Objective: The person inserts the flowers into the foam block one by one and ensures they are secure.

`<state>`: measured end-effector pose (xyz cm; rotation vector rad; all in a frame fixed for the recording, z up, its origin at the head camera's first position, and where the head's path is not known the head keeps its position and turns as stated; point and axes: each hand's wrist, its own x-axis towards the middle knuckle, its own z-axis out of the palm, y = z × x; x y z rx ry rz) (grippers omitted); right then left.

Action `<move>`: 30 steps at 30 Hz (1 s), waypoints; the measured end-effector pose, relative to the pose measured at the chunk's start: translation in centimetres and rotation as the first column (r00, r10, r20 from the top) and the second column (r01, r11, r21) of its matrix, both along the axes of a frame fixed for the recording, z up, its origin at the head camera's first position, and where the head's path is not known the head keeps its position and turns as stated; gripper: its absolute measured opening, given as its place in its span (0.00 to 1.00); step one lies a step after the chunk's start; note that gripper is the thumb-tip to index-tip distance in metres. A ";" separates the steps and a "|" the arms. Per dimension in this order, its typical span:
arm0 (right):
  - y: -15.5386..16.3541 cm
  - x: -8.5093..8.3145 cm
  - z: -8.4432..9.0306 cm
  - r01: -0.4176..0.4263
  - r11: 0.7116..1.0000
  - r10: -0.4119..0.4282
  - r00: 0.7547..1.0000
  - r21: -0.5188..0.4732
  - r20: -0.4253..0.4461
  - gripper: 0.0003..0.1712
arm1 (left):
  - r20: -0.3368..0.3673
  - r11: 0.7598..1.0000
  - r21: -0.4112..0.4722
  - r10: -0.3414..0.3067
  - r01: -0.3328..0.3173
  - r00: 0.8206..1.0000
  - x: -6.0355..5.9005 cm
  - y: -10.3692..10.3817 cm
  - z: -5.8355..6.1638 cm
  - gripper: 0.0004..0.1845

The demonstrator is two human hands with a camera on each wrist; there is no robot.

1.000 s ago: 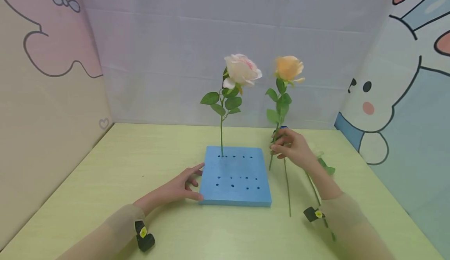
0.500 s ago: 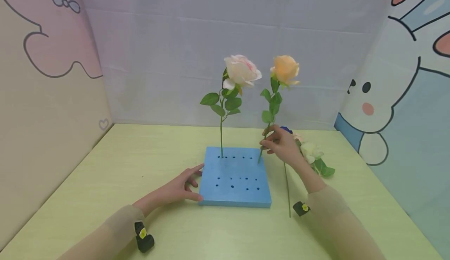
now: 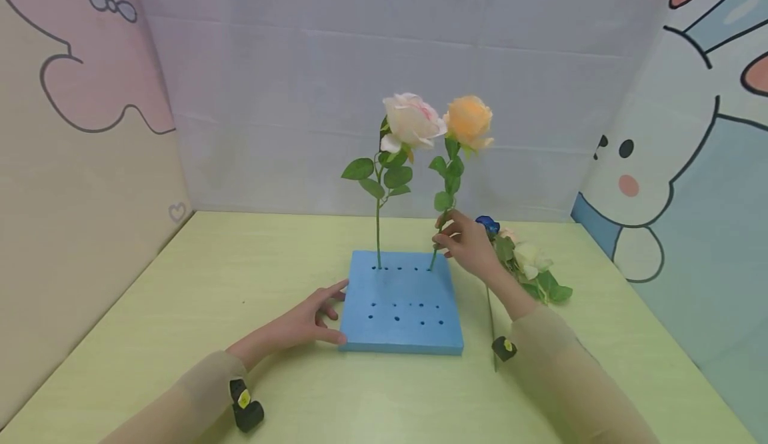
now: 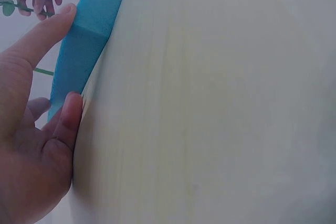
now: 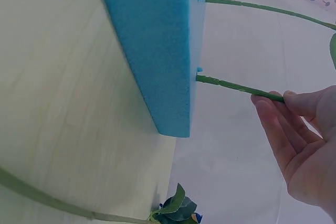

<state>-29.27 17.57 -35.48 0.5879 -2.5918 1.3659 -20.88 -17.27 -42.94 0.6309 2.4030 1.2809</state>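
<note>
Pale green table [image 3: 180, 297], cartoon wall panels behind. Blue foam block [image 3: 402, 311] centre; left hand [image 3: 300, 324] lies flat against its left edge, fingers straight. Pink rose [image 3: 413, 121] stands in back row. Right hand [image 3: 468, 244] pinches orange rose [image 3: 468, 119] stem, tip at a back-row hole.

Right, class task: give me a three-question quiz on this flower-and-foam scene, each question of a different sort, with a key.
1. True or false: the right hand pinches the orange rose by its stem.
2. What does the left hand touch? A) the foam block B) a vase C) scissors
3. Fill in: the pink rose stands in the block's ____ row of holes.

Key: 1 true; 2 A; 3 far (back).
</note>
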 end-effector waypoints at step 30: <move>-0.8 -0.6 -0.8 -0.043 0.990 0.037 0.998 0.136 0.040 0.07 | -0.009 1.000 0.000 0.006 -0.006 1.000 0.1 0.1 -0.1 0.55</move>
